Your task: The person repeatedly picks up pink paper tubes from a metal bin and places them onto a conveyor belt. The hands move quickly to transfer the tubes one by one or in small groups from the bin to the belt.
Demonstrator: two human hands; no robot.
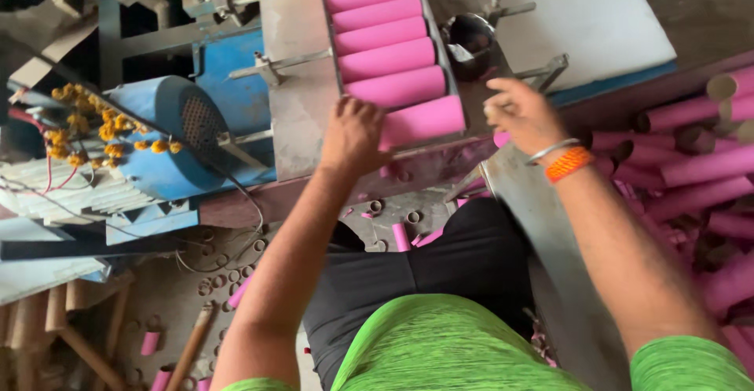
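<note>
A cluttered workshop with a dusty floor littered with short cardboard rings and pink offcuts lies below a seated person. Nearest are the lap and two bare arms reaching away. The left hand rests, fingers bent, against the left end of the nearest pink tube, touching it. The right hand, loosely curled and blurred, hovers just past the tube's right end; whether it holds anything I cannot tell. The tube lies straight ahead, its long axis running left to right, so the left hand is the nearer. Beyond it more pink tubes sit side by side in a metal tray. A heap of pink tubes lies right. A blue motor with yellow flowers stands left; no labels show.
</note>
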